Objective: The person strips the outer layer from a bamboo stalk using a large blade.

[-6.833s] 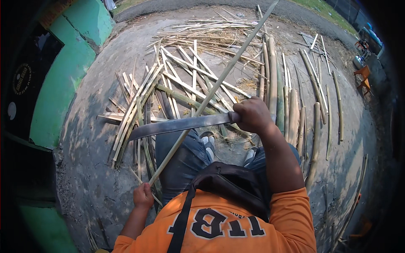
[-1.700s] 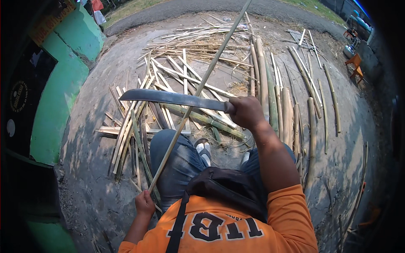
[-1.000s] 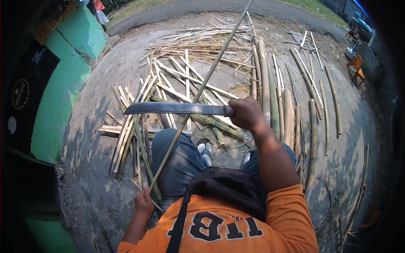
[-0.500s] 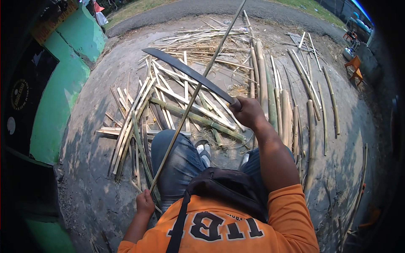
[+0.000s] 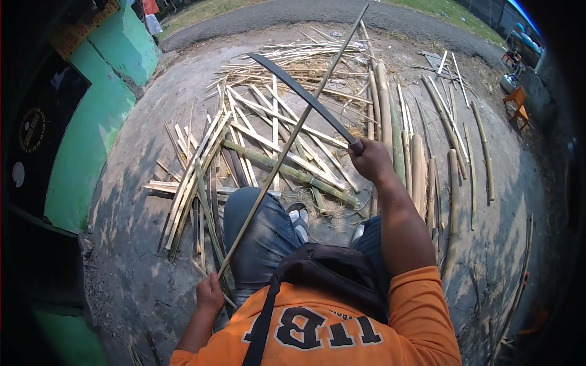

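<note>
A long thin bamboo strip slants from low on the left up to the top of the view. My left hand is closed around its lower end, beside my left knee. In my right hand is the handle of a machete, its dark curved blade pointing up and left. Blade and strip cross above the middle of the ground; I cannot tell whether they touch. Below them, a green bamboo pole lies across a heap of split bamboo strips.
Whole bamboo poles and thinner canes lie on the concrete to the right. More pale strips are piled farther off. A green wall stands at left, an orange chair at far right.
My right hand and the machete have shifted slightly right, and the blade has tilted more steeply. The strip's upper end has swung a little right; my left hand stays nearly in place.
</note>
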Demonstrator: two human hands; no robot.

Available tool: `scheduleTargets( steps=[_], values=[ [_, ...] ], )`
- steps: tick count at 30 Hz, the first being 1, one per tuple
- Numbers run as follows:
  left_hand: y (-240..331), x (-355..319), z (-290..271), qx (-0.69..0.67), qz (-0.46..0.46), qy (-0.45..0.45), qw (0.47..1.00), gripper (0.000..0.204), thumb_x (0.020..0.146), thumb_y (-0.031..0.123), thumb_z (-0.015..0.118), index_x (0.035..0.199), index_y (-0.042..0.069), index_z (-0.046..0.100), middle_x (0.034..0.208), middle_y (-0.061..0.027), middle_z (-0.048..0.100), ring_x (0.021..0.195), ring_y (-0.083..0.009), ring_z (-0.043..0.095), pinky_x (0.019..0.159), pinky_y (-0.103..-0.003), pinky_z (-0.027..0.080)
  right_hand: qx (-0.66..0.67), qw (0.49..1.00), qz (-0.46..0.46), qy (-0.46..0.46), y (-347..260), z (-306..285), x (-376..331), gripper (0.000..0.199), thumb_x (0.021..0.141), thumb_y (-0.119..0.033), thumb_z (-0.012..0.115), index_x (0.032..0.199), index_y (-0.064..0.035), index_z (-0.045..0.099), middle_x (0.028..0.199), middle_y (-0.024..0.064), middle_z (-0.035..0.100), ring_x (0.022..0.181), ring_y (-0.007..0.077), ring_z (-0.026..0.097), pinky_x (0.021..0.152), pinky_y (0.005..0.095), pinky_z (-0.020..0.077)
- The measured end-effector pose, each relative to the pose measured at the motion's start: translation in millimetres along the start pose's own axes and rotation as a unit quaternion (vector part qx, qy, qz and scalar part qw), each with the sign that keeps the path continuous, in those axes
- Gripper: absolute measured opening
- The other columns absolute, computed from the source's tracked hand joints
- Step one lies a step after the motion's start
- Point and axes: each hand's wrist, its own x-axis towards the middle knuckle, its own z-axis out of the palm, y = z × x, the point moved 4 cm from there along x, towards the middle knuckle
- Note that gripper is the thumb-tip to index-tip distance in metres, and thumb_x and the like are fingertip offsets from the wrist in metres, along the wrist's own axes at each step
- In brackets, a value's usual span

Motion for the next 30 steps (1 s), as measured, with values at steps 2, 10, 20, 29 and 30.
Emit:
scheduleTargets(
  steps=[2,10,20,29,30],
  values=[
    [-3,-2,2,-0.007,-0.003,0.001,1.0,0.058,0.113,0.039,0.039,0.077,-0.002,0.061,0.064,-0.0246,0.057,0.067,-0.0489,0.063,0.061,-0.052,0.044,0.053,0.998,-0.034,-0.01,-8,-4,-7,0.026,0.097,-0.035,0.067,0.094,-0.0102,0.076,0.087,0.0215,0.074,0.084,0.0443,0.072,0.078,0.0542,0.0569],
    [-16,0,11,-0.017,-0.011,-0.015,1.0,0.059,0.113,0.038,0.039,0.077,-0.003,0.06,0.065,-0.0261,0.057,0.066,-0.0497,0.062,0.061,-0.052,0.044,-0.052,0.968,-0.238,-0.052,-47,8,-22,0.016,0.086,-0.026,0.075,0.083,-0.0115,0.07,0.075,0.0172,0.069,0.077,0.0419,0.071,0.071,0.0532,0.0563],
    [-16,1,12,-0.027,-0.006,0.011,1.0,0.06,0.113,0.038,0.039,0.075,-0.004,0.058,0.063,-0.0266,0.056,0.066,-0.0498,0.063,0.06,-0.053,0.043,0.024,0.999,-0.046,0.0,-12,1,-3,0.022,0.095,-0.03,0.067,0.09,-0.0102,0.075,0.084,0.0223,0.071,0.083,0.0458,0.069,0.076,0.0536,0.056],
    [-17,1,18,-0.039,0.015,0.01,0.999,0.06,0.113,0.037,0.038,0.072,-0.003,0.056,0.06,-0.0235,0.054,0.063,-0.0475,0.062,0.059,-0.052,0.042,0.017,0.976,-0.216,-0.019,-40,6,-20,0.016,0.089,-0.021,0.072,0.08,-0.0074,0.067,0.074,0.0207,0.066,0.073,0.0456,0.065,0.067,0.0531,0.0524],
    [-17,1,17,-0.036,0.016,0.008,0.999,0.06,0.113,0.037,0.037,0.072,-0.003,0.056,0.06,-0.0232,0.053,0.062,-0.0471,0.062,0.059,-0.052,0.042,-0.008,0.966,-0.256,-0.042,-44,8,-22,0.016,0.088,-0.02,0.071,0.078,-0.0084,0.066,0.073,0.0195,0.066,0.073,0.0453,0.066,0.067,0.0541,0.0527]
  ],
)
